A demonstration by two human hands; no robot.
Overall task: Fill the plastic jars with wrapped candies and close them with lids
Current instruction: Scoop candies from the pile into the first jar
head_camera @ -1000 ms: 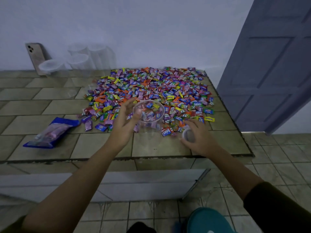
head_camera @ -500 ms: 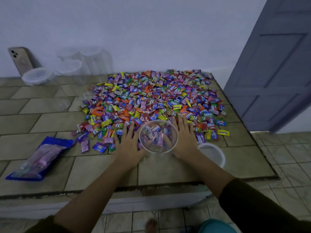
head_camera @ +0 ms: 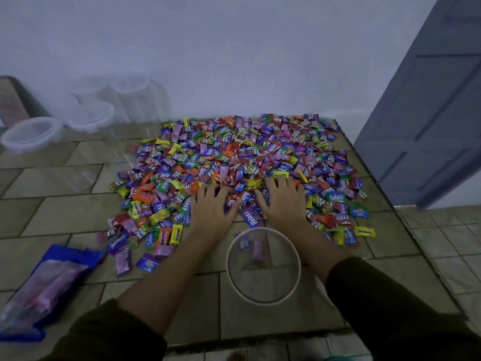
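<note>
A big heap of wrapped candies (head_camera: 242, 162) in many colours covers the tiled slab. My left hand (head_camera: 212, 209) and my right hand (head_camera: 282, 201) lie palm down on the near edge of the heap, fingers spread over the wrappers, gripping nothing. An open clear plastic jar (head_camera: 296, 272) stands between my forearms, close to the slab's front edge. Two candies show through its wall; I cannot tell whether they are inside it. No lid sits on it.
More clear jars (head_camera: 135, 100) and white-rimmed ones (head_camera: 31, 132) stand at the back left by the wall. A blue candy bag (head_camera: 49, 287) lies at the front left. A grey door (head_camera: 429, 113) is at the right, past the slab's edge.
Both hands let go of the jar's sides and moved forward onto the candy heap. The jar now stands nearer me, between my forearms. The white lid by my right hand is out of sight.
</note>
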